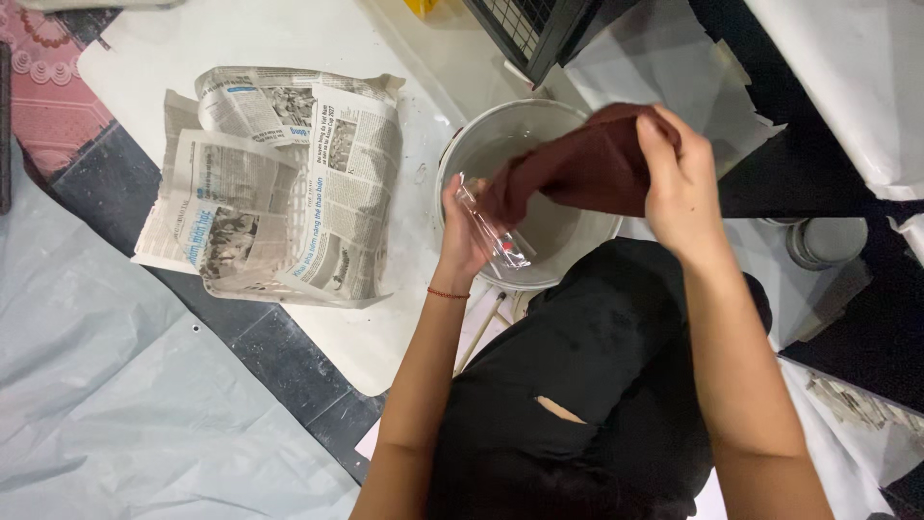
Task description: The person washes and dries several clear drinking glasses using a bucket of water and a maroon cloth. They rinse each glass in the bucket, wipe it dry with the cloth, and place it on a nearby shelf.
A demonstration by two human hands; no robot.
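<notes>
On the floor, dark tiles show between a pale grey plastic sheet (115,404) spread at the lower left and a white board (279,39) lying across the upper middle, while a patterned pink mat (48,96) sits at the upper left corner. A crumpled bundle of newspaper (279,183) rests on the white board, near its left edge. Just right of the board stands a round white bucket (481,144), and a dark wire-mesh frame (529,29) leans in above it. More white sheeting (857,77) covers the upper right corner, with a small grey tin (828,241) beneath it. Over the bucket, the left hand (462,231) is closed around a clear glass piece (493,231), whose long axis slants from upper left down to lower right, the lower end pointing toward the bucket's near rim. The right hand (679,188) pinches a dark maroon cloth (587,169) between fingers and thumb; the cloth stretches leftward and wraps against the upper end of the glass. A thin red bracelet (448,293) circles the left wrist.
</notes>
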